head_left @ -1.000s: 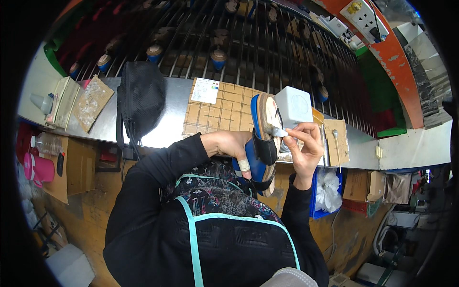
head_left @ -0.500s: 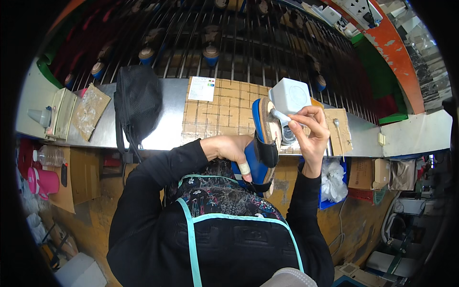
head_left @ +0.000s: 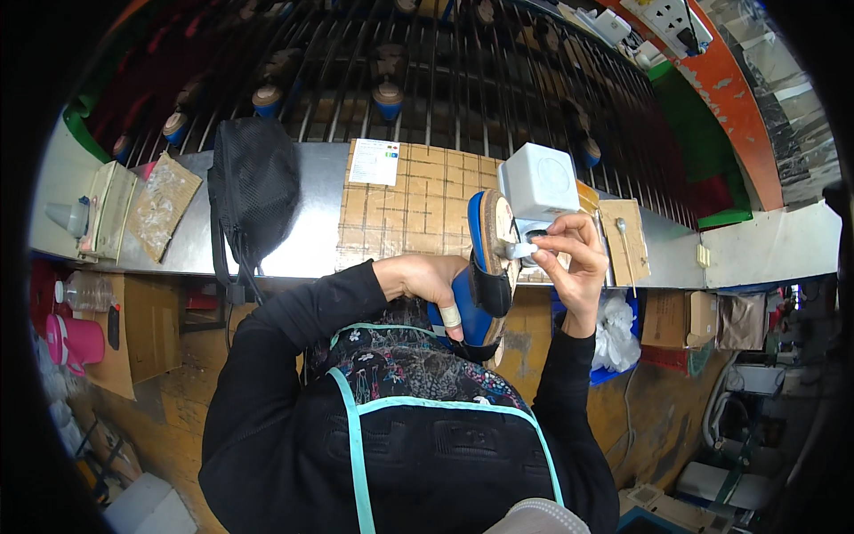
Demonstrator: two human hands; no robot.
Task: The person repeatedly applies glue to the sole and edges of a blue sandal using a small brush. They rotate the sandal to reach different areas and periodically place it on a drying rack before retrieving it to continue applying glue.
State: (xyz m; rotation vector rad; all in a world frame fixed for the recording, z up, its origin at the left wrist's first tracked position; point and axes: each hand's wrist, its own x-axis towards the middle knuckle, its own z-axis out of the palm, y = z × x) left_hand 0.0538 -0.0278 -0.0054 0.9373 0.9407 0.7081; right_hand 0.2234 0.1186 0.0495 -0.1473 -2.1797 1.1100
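My left hand point(head_left: 425, 283), a bandage around its thumb, grips a blue sandal point(head_left: 475, 301) with black straps and a tan sole. The sandal stands tilted over the table's near edge, toe end away from me. Between the thumb and fingers of my right hand point(head_left: 578, 258) is a small whitish pad point(head_left: 519, 251). The pad touches the tan footbed close to the black strap point(head_left: 491, 287). Just behind that hand stands a white box-shaped container point(head_left: 541, 180). Under the sandal's toe lies a cardboard sheet point(head_left: 414, 205) with a white printed label point(head_left: 374, 163).
A black mesh bag point(head_left: 258, 191) lies on the metal table at left. To the right, a white-tipped stick point(head_left: 626, 249) rests on a cardboard piece. Beyond the table runs a rack of metal bars point(head_left: 347, 80) carrying several blue shoes. A blue bin point(head_left: 616, 343) of white plastic stands below.
My right hand has brought the pad down the footbed, from near the toe toward the strap. The sandal has shifted slightly in my left hand's grip.
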